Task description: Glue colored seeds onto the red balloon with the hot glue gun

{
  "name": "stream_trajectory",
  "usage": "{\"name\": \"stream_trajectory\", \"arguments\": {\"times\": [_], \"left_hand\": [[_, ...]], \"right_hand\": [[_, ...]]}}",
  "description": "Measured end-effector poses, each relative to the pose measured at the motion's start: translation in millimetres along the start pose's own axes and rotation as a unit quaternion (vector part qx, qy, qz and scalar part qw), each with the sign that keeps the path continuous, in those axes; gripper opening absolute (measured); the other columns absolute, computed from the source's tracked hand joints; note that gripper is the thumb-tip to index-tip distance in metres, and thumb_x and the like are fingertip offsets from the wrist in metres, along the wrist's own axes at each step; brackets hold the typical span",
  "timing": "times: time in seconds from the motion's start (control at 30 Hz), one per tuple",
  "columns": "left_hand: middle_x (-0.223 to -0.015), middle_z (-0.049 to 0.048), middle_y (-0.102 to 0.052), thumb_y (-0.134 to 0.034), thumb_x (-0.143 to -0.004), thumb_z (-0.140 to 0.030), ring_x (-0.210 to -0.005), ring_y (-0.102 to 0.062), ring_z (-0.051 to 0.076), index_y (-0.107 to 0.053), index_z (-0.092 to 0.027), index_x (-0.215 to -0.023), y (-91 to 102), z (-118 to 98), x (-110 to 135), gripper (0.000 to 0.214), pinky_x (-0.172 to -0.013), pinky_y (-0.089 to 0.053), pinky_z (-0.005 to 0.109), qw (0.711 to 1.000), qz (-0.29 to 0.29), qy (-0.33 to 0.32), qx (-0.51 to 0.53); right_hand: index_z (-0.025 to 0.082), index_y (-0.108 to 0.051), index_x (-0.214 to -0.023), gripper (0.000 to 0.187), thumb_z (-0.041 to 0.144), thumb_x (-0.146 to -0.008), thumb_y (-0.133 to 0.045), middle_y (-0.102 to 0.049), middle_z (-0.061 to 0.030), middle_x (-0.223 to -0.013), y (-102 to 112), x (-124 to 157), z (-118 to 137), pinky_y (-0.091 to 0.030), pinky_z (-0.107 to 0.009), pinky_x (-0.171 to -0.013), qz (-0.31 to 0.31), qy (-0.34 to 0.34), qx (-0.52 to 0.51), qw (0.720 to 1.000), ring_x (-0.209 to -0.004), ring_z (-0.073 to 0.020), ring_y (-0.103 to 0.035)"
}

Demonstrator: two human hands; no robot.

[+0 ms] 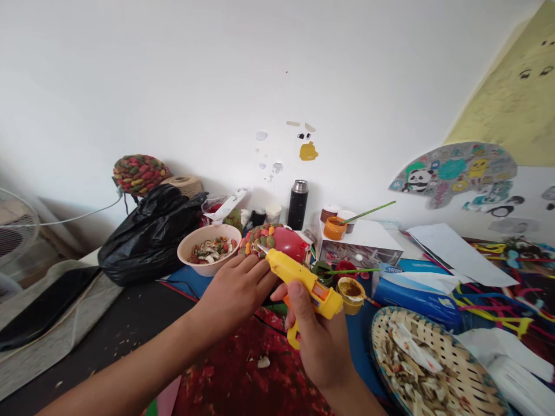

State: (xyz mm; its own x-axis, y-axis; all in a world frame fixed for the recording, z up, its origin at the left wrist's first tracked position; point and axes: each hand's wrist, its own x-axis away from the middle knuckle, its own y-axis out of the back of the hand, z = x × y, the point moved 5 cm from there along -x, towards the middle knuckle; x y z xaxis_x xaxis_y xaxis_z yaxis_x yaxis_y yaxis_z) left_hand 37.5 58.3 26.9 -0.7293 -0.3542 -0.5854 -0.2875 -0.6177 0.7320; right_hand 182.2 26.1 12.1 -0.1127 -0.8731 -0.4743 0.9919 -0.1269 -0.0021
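My right hand (318,341) grips a yellow hot glue gun (306,282), its nozzle pointing up and left at a red balloon (289,242) partly covered with coloured shells. My left hand (236,292) is closed around the near side of that balloon, fingers pressed against the shell-covered part (259,237). Just left of the balloon stands a pink bowl (191,247) holding loose coloured shells.
A black plastic bag (147,234) lies at the left, with a finished shell-covered ball (139,172) behind it. Open paint pots (351,292), brushes, a black flask (298,203), a white box and a blue tissue pack (416,294) crowd the right. A woven tray (381,332) of shells sits near right.
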Motion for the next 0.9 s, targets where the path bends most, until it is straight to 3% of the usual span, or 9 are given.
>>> {"name": "stream_trajectory", "arguments": {"times": [0.2,0.47,0.9], "left_hand": [[-0.081,0.0049,-0.069,-0.053,-0.112,-0.014,-0.077,-0.063,0.027,-0.071,-0.019,-0.100,0.6,-0.9,0.9,0.023,-0.067,-0.046,0.040,1.000,-0.004,-0.002,-0.003],[-0.074,0.0025,-0.066,-0.036,-0.119,-0.018,-0.071,-0.059,0.024,-0.068,-0.019,-0.095,4.8,-4.0,2.7,0.040,-0.068,-0.044,0.039,0.999,-0.047,-0.006,0.013],[-0.074,0.0027,-0.064,-0.037,-0.120,-0.022,-0.073,-0.059,0.025,-0.072,-0.020,-0.097,3.4,0.7,-1.6,0.041,-0.067,-0.041,0.039,0.998,-0.054,0.010,0.020]], "right_hand": [[0.021,-0.083,-0.082,0.055,0.065,-0.109,-0.063,-0.054,0.0027,-0.056,-0.8,0.5,-1.1,-0.040,-0.025,-0.047,0.006,-0.007,-0.007,1.000,-0.047,-0.0129,-0.050],[0.020,-0.084,-0.086,0.055,0.064,-0.110,-0.062,-0.056,0.0019,-0.057,-1.6,1.8,-2.3,-0.037,-0.025,-0.044,0.022,-0.008,-0.003,1.000,-0.047,-0.0133,-0.050],[0.021,-0.082,-0.085,0.049,0.058,-0.112,-0.063,-0.057,0.0031,-0.060,-0.9,2.3,2.1,-0.041,-0.024,-0.048,0.009,0.028,-0.008,1.000,-0.050,-0.0123,-0.052]]}}
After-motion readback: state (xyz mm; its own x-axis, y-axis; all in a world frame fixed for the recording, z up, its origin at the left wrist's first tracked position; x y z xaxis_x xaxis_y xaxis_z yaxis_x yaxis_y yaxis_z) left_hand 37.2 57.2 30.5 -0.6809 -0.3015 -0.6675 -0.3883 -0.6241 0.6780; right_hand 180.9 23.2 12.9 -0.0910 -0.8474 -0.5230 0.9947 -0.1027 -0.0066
